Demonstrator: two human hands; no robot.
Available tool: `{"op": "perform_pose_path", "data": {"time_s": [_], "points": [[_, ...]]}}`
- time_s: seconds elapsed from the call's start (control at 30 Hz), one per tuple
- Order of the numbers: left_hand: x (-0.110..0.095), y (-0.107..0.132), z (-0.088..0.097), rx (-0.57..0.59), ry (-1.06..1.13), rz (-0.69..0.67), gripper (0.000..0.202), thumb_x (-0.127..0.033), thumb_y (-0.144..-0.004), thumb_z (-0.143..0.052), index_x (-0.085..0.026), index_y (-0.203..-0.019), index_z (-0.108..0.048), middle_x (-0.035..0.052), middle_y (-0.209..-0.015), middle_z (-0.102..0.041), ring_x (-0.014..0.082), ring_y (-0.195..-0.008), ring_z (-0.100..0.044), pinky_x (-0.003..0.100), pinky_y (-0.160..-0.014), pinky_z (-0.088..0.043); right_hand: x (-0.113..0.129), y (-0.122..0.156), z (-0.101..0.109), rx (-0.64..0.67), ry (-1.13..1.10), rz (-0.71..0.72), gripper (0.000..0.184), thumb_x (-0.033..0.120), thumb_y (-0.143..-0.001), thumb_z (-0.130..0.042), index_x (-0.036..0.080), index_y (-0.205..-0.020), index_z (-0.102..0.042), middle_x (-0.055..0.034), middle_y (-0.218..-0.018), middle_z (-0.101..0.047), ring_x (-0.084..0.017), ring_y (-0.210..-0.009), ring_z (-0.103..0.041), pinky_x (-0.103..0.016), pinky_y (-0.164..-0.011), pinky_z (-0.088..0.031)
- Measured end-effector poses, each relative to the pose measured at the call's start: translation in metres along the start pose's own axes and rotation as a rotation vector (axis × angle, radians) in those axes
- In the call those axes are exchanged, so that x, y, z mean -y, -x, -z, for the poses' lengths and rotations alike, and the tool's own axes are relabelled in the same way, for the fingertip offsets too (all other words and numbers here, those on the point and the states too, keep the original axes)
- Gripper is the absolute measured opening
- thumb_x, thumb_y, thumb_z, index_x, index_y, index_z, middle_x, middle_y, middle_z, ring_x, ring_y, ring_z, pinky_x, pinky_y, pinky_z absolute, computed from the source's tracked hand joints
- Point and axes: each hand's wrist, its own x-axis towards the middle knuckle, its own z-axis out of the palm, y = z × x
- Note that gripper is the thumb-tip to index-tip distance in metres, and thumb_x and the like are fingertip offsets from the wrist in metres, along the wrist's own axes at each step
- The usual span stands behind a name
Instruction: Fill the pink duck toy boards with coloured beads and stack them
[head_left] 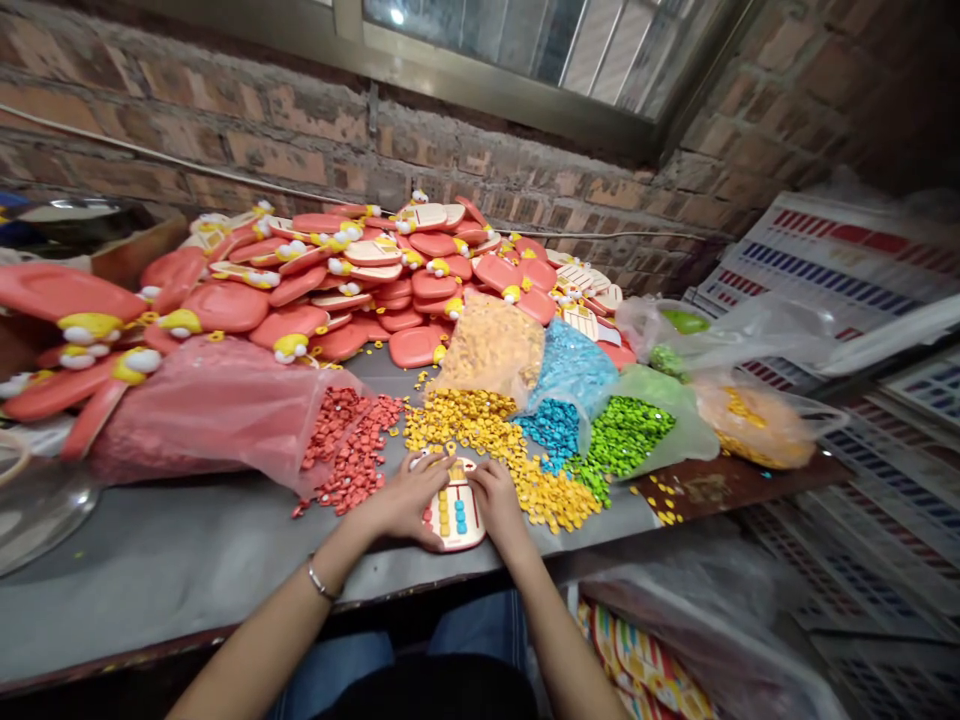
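Note:
A cream toy board with a red rim lies flat near the table's front edge. Rows of red, yellow and blue pieces sit in its slots. My left hand grips the board's left side, thumb low and fingers over the top. On the right side, my right hand bends over the board with its fingertips pressed together at a slot; anything between them is hidden. Just beyond the hands spread loose yellow pieces, with red pieces to the left, and blue pieces and green pieces to the right.
Behind rises a large pile of red-backed toy boards against a brick wall. A pink bag lies left, a clear bag right. A metal bowl stands at far left. Printed cartons stack up on the right.

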Motion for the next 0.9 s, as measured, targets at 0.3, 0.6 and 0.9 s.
{"op": "perform_pose_path", "data": {"time_s": [0.3, 0.6, 0.9], "points": [[-0.001, 0.0, 0.001, 0.021, 0.015, 0.007, 0.106, -0.056, -0.06, -0.077, -0.019, -0.146, -0.029, 0.016, -0.157, -0.023, 0.0354, -0.145, -0.016, 0.054, -0.116, -0.009, 0.015, 0.004, -0.002, 0.081, -0.256, 0.004, 0.018, 0.009, -0.082, -0.057, 0.023, -0.078, -0.069, -0.0036, -0.08, -0.067, -0.023, -0.084, -0.06, -0.036, -0.08, -0.046], [-0.002, 0.0, 0.004, 0.034, -0.011, 0.045, 0.112, -0.054, -0.059, -0.078, -0.021, -0.15, -0.022, 0.0138, -0.157, -0.024, 0.0351, -0.144, -0.02, 0.053, -0.116, -0.012, 0.009, 0.015, 0.032, -0.149, -0.285, -0.069, 0.019, 0.017, -0.09, -0.051, 0.024, -0.093, -0.068, -0.006, -0.094, -0.063, -0.02, -0.091, -0.06, -0.033, -0.081, -0.049], [0.008, -0.002, -0.002, 0.081, -0.091, 0.021, 0.096, -0.06, -0.068, -0.073, -0.031, -0.149, -0.03, 0.0078, -0.16, -0.016, 0.0387, -0.145, -0.015, 0.058, -0.114, -0.011, -0.128, 0.001, 0.158, -0.51, 0.394, -0.343, 0.022, 0.015, -0.082, -0.051, 0.015, -0.095, -0.068, -0.0133, -0.1, -0.058, -0.026, -0.097, -0.054, -0.041, -0.09, -0.044]]}}
